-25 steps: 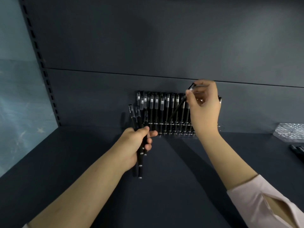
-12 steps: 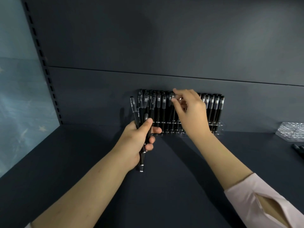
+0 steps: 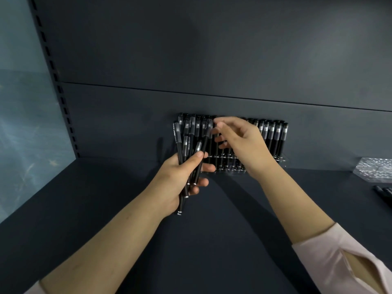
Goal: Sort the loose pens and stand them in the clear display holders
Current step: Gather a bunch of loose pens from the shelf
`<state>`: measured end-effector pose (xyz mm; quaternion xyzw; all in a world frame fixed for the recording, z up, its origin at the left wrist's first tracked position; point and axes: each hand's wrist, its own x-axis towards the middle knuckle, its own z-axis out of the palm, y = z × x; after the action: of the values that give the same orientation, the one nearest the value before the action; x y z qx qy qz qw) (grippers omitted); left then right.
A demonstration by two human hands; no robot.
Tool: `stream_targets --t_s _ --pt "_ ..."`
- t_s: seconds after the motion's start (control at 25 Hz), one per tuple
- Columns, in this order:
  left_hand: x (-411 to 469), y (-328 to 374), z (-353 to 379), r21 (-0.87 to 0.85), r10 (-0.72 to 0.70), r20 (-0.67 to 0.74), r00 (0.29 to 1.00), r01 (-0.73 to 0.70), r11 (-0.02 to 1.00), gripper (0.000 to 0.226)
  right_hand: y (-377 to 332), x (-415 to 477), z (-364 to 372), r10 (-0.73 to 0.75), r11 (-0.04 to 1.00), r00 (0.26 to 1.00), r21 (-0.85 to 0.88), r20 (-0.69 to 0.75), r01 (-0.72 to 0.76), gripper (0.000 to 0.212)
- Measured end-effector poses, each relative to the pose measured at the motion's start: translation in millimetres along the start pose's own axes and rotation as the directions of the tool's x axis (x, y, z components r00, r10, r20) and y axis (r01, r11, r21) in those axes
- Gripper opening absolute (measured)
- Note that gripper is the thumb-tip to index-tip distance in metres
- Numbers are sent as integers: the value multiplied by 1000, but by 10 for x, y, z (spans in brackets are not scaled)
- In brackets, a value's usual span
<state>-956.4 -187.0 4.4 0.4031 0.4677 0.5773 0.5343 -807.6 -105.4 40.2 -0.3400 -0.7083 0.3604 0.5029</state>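
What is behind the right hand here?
Black pens standing in the clear holder against the shelf's back panel. The right hand covers the row's middle, so those pens and slots cannot be seen.

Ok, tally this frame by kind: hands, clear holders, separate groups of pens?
Hands: 2 (left hand, right hand)
Clear holders: 2 (filled holder, holder at right edge)
Pen groups: 3 (bundle in left hand, row in filled holder, loose pens at right edge)
Total: 7
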Motion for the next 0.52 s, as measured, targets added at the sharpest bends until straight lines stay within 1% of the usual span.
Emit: stream_targets --t_s 0.12,0.2,0.24,0.28,0.32,0.4,0.48,0.52 --pt "-4 -11 -2 9 1 50 999 -2 1000 22 -27 -24 -34 98 964 992 240 79 -114 23" --pt "5 -18 2 -2 25 95 995 -25 1000 26 -36 -37 -49 117 923 988 355 103 -147 28" --pt "7 -23 8 1 35 115 993 -35 999 28 -43 -42 -46 111 913 989 382 102 -142 31" --pt "8 -30 17 8 41 121 992 -43 999 28 -52 -44 -38 94 916 992 383 78 -117 32" --pt "13 -36 24 13 43 106 993 -45 999 26 -64 -46 -29 68 928 997 366 25 -72 32" --pt "39 -50 25 13 35 22 999 -36 999 18 -101 -44 -40 -4 958 987 283 -162 50 29" --pt "75 -63 9 34 22 -62 998 -20 999 12 -134 -40 -107 -102 980 927 124 -361 156 26" --pt "88 -66 2 47 23 -88 996 -19 999 10 -139 -44 -146 -160 982 890 23 -427 188 27"
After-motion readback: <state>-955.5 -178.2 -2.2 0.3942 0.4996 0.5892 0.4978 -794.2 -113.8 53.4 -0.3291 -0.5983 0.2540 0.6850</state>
